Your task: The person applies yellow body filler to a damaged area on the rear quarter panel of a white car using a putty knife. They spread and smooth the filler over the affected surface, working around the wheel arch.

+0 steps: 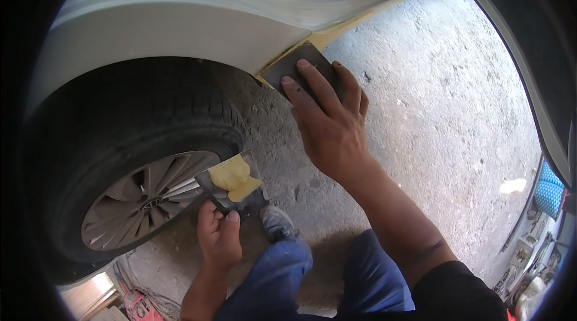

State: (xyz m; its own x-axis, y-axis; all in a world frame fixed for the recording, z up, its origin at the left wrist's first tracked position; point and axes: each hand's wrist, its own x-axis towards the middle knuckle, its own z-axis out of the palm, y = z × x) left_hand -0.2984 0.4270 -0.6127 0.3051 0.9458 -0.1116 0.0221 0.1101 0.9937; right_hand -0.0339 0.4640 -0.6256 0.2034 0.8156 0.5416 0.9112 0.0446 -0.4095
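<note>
My right hand [336,114] presses a dark flat filler spreader [311,66] against the lower edge of a silver car's body panel [180,28], just behind the wheel arch. Yellowish body filler [333,36] runs along that sill edge. Lower down, my left hand [219,235] pinches a dark flat plate [252,201] between thumb and fingers. A soft mound of yellow filler [232,177] rests on the plate, which is in front of the wheel's rim in this view.
A tyre [135,100] with an alloy wheel [151,204] fills the left side. Rough concrete floor [432,109] lies below the car. An open car door [527,50] curves down the right edge. Cables and a red object [142,305] lie at lower left; tools and parts [523,253] at lower right.
</note>
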